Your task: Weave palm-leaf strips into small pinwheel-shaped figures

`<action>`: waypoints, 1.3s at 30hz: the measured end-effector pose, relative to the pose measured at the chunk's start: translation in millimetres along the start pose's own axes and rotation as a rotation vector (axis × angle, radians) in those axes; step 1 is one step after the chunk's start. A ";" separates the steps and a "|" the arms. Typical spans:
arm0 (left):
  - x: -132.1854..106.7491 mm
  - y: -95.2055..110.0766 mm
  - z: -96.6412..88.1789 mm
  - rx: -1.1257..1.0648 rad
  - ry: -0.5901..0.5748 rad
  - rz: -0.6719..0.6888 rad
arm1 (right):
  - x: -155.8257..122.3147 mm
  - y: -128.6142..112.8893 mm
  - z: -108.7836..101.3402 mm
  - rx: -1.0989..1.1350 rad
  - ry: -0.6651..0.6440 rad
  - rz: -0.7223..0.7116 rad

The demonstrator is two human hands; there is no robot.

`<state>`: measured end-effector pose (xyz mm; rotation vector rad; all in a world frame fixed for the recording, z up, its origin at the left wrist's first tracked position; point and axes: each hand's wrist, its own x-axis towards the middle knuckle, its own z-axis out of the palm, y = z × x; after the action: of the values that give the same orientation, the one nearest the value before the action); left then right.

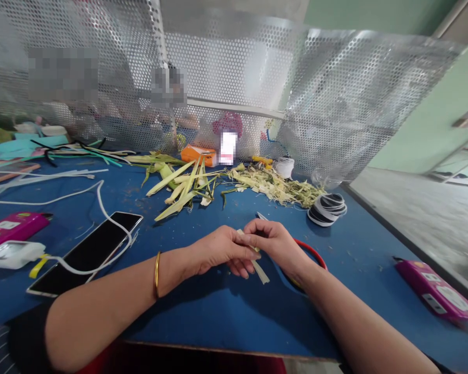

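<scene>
My left hand (pixel 234 250) and my right hand (pixel 271 241) meet above the blue table, fingers closed around a pale strip of corn husk (pixel 260 272). One end of the strip hangs below my fingers; the rest is mostly hidden by them. Under my right hand and wrist lies a pair of scissors with a red handle (pixel 314 253), its blade tip poking out beyond the fingers. Farther off is a loose bunch of green-yellow corn husks (pixel 179 192), and beside it a heap of shredded husk scraps (pixel 276 186).
A phone (pixel 89 252) with a white cable lies on the left, near a magenta pack (pixel 15 228). Another magenta pack (pixel 437 288) is at right. A spool of white cord (pixel 327 209) stands near the table's right edge. Perforated plastic sheeting (pixel 234 62) hangs behind, with people beyond it.
</scene>
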<state>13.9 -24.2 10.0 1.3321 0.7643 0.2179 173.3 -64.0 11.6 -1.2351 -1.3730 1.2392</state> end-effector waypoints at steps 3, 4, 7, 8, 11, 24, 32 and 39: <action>-1.0 -0.3 1.0 0.014 -0.021 0.032 | 0.3 1.9 0.7 0.043 0.058 -0.019; -1.6 -0.2 1.5 0.022 -0.030 0.041 | 0.3 2.7 2.0 0.061 0.095 -0.025; -3.2 0.3 3.6 0.042 -0.054 0.052 | -0.1 4.8 7.8 0.070 0.191 -0.040; -3.7 0.3 4.4 0.046 -0.056 0.050 | -0.1 5.3 9.5 0.058 0.197 -0.043; -4.2 0.2 6.1 0.044 -0.035 0.043 | 1.2 5.5 9.7 -0.017 0.168 -0.047; 0.4 12.1 -4.7 -0.388 0.268 0.278 | -9.3 -7.0 3.4 -0.410 0.306 -0.266; 7.8 2.1 2.7 -0.384 0.340 0.302 | 1.6 11.9 26.8 -0.039 0.174 -0.070; 4.5 6.6 -0.4 -0.389 0.326 0.325 | -3.2 5.8 22.3 -0.067 0.065 -0.131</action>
<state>18.8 -19.7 14.5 1.0512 0.7254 0.8185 152.3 -69.6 3.5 -1.2004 -1.4343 1.0620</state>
